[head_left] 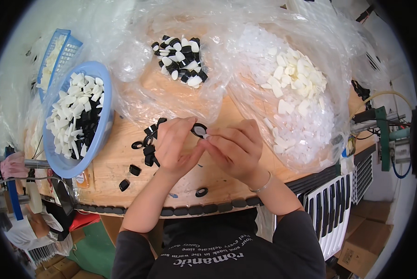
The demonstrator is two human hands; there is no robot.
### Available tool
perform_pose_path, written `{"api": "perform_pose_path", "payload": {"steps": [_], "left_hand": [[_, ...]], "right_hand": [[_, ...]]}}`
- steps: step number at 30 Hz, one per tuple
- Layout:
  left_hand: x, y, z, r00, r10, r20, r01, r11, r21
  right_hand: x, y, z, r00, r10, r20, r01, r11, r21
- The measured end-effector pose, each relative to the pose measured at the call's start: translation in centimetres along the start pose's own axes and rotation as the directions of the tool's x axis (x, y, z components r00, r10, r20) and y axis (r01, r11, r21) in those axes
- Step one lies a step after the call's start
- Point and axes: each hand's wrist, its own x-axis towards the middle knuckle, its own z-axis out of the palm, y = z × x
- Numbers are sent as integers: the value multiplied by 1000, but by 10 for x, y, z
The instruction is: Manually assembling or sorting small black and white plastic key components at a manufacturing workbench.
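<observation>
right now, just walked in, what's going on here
A person's right hand pinches a black oval piece with a white middle; the left hand is close beside it. Loose black pieces lie on the table, white pieces on clear plastic to the right, and a blue basin of mixed pieces stands at left.

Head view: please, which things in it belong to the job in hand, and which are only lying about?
Seemingly in the job:
black-and-white oval piece, pinched in the right hand
loose black pieces
pile of cream pieces
blue basin

Seemingly just lying about:
pink cloth-like bundle
cardboard box
</observation>
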Motion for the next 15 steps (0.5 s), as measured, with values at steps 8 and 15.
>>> {"api": "perform_pose_path", "payload": {"steps": [8,15], "left_hand": [[2,-1,-1,995,94,-35,-92,995,45],[1,-5,-4,996,81,-29,-80,996,50]], "right_hand": [[-2,-3,4,999,30,-12,-30,1000,1],[2,-4,5,982,178,68,-189,947,259]]}}
